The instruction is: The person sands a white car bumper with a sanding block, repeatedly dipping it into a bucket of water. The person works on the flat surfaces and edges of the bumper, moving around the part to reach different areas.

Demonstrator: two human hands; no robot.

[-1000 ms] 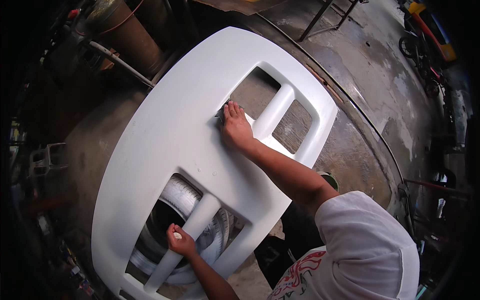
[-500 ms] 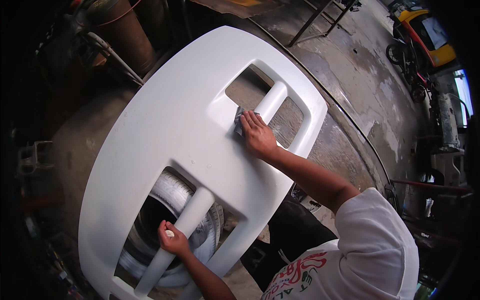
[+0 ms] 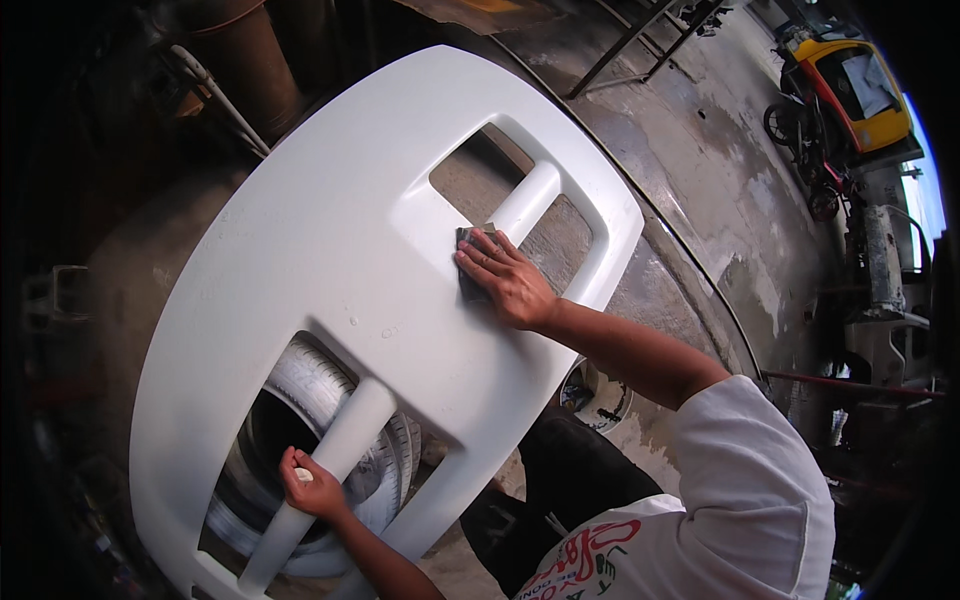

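Note:
A large white moulded panel (image 3: 270,230), like a vehicle body part, has two openings, each crossed by a bar. My right hand (image 3: 512,285) lies with fingers extended over a dark grey piece of sandpaper (image 3: 463,240), pressing it to the white surface beside the far opening. The lower part of that sheet is hidden under the fingers. At the near opening, my left hand (image 3: 310,487) is curled closed against the white bar (image 3: 360,425). A small cream-coloured piece (image 3: 303,475) shows in its grip; its kind is unclear.
Whitish tires (image 3: 310,378) are beneath the near opening. A bucket (image 3: 612,405) is on the floor by my legs. Behind the panel are a brown drum (image 3: 245,65) and a metal stand (image 3: 625,50). A motorcycle (image 3: 822,150) and a yellow vehicle part (image 3: 868,90) are at far right.
The view has shifted, so the panel sits further left. My right hand has slid slightly nearer me along the surface with the sandpaper, its fingers more spread. My left hand stays at the bar.

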